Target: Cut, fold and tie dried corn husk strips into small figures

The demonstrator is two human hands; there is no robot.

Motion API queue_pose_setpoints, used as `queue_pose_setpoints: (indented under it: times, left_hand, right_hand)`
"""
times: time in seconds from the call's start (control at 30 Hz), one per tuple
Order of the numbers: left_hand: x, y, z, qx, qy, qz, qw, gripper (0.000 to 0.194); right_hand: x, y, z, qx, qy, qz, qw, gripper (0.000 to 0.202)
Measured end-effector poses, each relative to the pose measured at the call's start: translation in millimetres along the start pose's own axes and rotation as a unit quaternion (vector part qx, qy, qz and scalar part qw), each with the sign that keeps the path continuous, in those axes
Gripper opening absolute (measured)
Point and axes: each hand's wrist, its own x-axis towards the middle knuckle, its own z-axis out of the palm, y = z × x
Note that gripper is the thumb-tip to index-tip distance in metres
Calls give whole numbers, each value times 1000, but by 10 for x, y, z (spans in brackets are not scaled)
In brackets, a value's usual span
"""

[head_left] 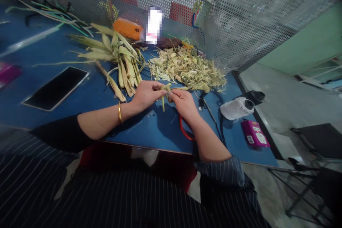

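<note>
Both hands meet over the front middle of the blue table, pinching a small piece of pale green plant stalk [163, 102] between them. My left hand [148, 97] grips it from the left, thumb and fingers together. From the right, my right hand [184, 102] closes on the same piece with thumb and forefinger. Just behind the hands lies a heap of shredded, dry yellow-green plant bits [187, 66]. A bundle of long stalks and leaves [128, 71] rests behind and left of my left hand. Part of a red loop-shaped handle [184, 130] shows beneath my right forearm.
A dark phone [56, 88] lies at left. Behind stand an orange packet [127, 29], a lit screen [153, 25] and a perforated metal panel [227, 25]. At right are a white thread cone [233, 109] and a purple pack [255, 134].
</note>
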Motion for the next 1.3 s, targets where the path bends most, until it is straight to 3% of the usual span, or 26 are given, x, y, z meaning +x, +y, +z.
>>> queue_pose_setpoints:
  times: [0.33, 0.57, 0.7, 0.87, 1.0, 1.13, 1.3]
  left_hand:
    - [-57, 99, -17, 150, 26, 80, 985, 23]
    - [-72, 156, -64, 243, -24, 127, 961, 21]
    - [-51, 184, -101, 245, -36, 134, 960, 24]
    - [-40, 240, -120, 243, -101, 107, 959, 25]
    - [-40, 283, -113, 246, -172, 74, 951, 19]
    - [-42, 286, -98, 170, -253, 58, 951, 16]
    - [-44, 264, -99, 97, -361, 40, 926, 19]
  right_hand:
    - [-30, -68, -13, -24, 34, 31, 999, 35]
    - [-65, -64, 26, -71, 74, 4, 995, 28]
    - [-78, -60, 58, 27, 86, 25, 996, 20]
    - [-64, -64, 7, 141, 42, 51, 988, 18]
    - [-44, -46, -98, 83, 49, 21, 995, 20]
    - [-15, 8, -119, 68, 55, 7, 996, 20]
    - [41, 55, -98, 233, 92, 85, 964, 23]
